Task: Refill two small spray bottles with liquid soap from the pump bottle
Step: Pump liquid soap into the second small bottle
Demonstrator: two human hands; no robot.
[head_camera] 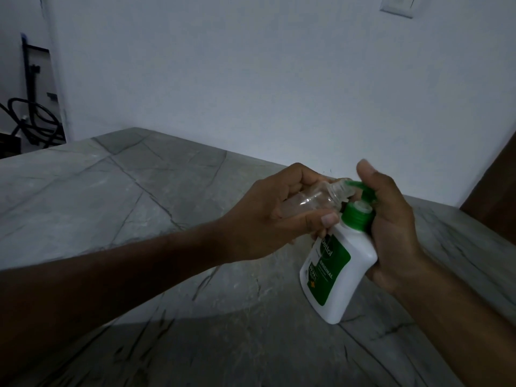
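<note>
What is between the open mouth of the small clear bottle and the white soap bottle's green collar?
Only the green pump nozzle, at the mouth, in the head view.
</note>
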